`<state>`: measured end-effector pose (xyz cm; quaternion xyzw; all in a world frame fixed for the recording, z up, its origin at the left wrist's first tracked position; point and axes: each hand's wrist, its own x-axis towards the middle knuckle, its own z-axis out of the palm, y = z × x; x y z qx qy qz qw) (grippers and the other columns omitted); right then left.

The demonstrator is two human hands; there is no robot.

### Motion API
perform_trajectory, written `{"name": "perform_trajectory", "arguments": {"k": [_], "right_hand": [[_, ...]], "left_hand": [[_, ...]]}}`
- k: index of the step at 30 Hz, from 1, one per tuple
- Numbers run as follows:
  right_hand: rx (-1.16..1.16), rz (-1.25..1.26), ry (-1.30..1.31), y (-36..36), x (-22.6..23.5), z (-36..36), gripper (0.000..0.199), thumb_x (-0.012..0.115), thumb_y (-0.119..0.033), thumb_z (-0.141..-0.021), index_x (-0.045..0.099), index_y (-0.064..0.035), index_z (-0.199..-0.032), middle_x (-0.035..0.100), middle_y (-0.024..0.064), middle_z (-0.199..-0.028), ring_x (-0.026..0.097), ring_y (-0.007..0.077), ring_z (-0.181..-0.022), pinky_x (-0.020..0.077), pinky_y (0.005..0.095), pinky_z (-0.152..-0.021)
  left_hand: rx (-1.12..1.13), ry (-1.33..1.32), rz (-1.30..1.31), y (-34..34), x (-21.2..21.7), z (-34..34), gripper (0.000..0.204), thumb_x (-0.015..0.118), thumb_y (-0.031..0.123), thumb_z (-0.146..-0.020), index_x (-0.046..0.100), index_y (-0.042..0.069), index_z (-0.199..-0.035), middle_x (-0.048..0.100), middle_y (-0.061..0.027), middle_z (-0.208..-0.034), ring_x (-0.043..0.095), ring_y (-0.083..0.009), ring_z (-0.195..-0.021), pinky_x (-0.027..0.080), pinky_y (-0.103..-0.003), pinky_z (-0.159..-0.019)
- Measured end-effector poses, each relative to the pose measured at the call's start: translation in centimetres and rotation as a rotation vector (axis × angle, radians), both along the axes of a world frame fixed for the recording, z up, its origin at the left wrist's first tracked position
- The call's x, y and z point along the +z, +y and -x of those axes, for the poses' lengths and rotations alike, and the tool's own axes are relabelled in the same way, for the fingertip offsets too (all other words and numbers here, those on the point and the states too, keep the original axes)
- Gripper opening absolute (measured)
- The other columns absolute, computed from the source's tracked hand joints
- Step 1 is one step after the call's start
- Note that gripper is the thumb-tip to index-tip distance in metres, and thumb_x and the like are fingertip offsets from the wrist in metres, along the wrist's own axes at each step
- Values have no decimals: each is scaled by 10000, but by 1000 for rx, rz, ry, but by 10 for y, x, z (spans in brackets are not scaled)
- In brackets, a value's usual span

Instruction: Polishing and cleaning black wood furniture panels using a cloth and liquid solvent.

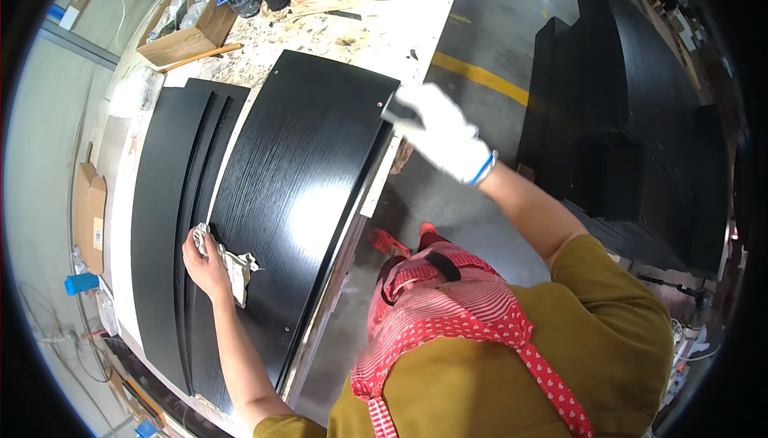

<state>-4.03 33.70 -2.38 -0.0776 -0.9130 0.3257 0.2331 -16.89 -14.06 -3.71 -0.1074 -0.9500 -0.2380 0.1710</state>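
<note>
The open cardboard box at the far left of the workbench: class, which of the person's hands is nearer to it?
Left. The bare left hand presses a rag on the black panel, on the cardboard box side. The gloved right hand grips the panel's far right corner.

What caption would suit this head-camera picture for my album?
Bare left hand presses a rag on a black panel; gloved right hand grips its far corner.

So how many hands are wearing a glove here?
1. The right hand wears a white glove and holds the far corner of the top black panel. The left hand is bare, pressing a rag on the panel's near-left edge.
</note>
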Motion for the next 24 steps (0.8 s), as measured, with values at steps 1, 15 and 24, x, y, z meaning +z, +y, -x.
{"name": "perform_trajectory", "arguments": {"k": [1, 15, 24], "right_hand": [[98, -53, 40, -18, 1, -8, 483, 783, -221, -817, 637, -52, -1246, 628, 202, -1210, 598, 381, -1163, 504, 465, -996], [218, -174, 37, -80, -5, -28, 344, 683, -248, -852, 599, -67, -1132, 582, 174, -984, 616, 367, -940, 522, 480, -805], [263, -42, 150, -107, 10, -33, 434, 730, -200, -806, 608, -63, -1199, 602, 179, -1066, 606, 380, -991, 520, 463, -840]], "left_hand": [[-12, 6, -2, 0, 0, 0, 332, 629, 219, -971, 633, 16, -1234, 655, -146, -1117, 617, -349, -1060, 460, -439, -936], [74, -20, 47, -1, -2, 1, 373, 613, 287, -984, 634, 31, -1254, 655, -140, -1182, 614, -344, -1114, 461, -427, -971], [74, -10, 71, 0, -1, 3, 393, 607, 344, -980, 648, 57, -1246, 658, -135, -1199, 611, -344, -1116, 462, -434, -973]]}}
